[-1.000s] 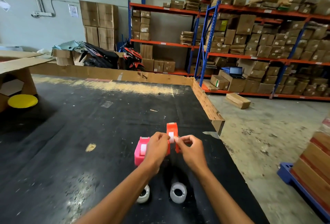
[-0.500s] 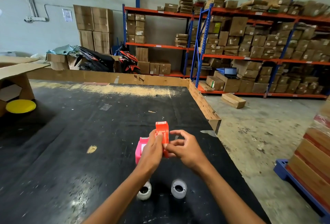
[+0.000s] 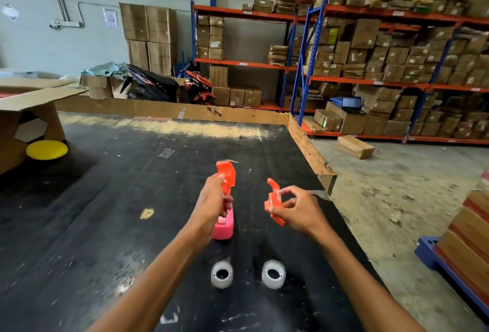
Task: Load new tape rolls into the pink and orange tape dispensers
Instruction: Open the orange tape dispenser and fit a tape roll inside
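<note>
The orange tape dispenser is split in two pieces, both held above the black table. My left hand (image 3: pixel 213 204) grips the larger orange half (image 3: pixel 226 175) with its cutter end pointing away from me. My right hand (image 3: pixel 296 208) pinches the smaller orange half (image 3: pixel 274 203), apart from the first. The pink dispenser (image 3: pixel 224 227) stands on the table just below and partly behind my left hand. Two white tape rolls (image 3: pixel 221 274) (image 3: pixel 274 273) lie side by side on the table nearer to me, between my forearms.
The black table (image 3: pixel 105 212) has a raised wooden rim (image 3: pixel 309 150) at its far and right edges. An open cardboard box (image 3: pixel 23 117) and a yellow disc (image 3: pixel 47 149) sit at the far left. Shelves of cartons (image 3: pixel 370 67) stand beyond; a blue pallet (image 3: pixel 434 255) lies right.
The orange dispenser, held as one piece by both hands before, has come apart. My right hand has drawn one half off to the right while my left keeps the other.
</note>
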Motion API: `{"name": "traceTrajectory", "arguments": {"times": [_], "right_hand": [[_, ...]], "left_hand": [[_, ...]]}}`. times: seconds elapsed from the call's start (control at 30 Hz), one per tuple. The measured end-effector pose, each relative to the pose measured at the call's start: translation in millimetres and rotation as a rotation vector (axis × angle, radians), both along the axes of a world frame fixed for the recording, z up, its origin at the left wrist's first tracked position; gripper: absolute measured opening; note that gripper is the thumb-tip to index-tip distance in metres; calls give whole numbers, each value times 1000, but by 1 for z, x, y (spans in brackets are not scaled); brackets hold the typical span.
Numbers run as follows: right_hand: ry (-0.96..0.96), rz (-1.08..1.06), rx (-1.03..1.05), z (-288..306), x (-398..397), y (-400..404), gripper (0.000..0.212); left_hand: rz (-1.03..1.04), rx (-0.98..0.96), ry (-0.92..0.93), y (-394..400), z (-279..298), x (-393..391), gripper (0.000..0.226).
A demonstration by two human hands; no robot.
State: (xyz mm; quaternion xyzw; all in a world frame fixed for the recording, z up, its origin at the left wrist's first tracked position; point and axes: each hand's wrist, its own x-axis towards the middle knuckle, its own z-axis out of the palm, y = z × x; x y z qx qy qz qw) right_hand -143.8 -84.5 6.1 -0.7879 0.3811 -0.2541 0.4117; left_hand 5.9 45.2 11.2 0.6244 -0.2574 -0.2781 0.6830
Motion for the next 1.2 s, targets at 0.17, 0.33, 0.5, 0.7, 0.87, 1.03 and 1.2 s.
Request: {"name": "traceTrajectory", "arguments": {"times": [0.17,0.33,0.5,0.7,0.87,1.03,1.2], "right_hand": [[440,7,-268,-46,32,6,38],[467,-15,-336,-45,33,10,27],[-242,183,-8,-7,5,38,7],[-148,360,-125,0,-25,61,35],[-144,224,-192,-3,-56,52,21],[597,76,-290,-15,-90,26,24],[866,59,-276,-34,-98,22,34]], "left_hand": [[-72,5,144,-7,-4,-35,28],[-59,-59,305,5,-7,-37,20],[-4,-27,266,10,-14,-38,25],[-169,22,56,10,-21,-70,35],[-142,99,-24,9,-28,-73,36],[-138,63,83,12,-30,-75,34],[-201,-20,319,26,-36,-71,37]]}}
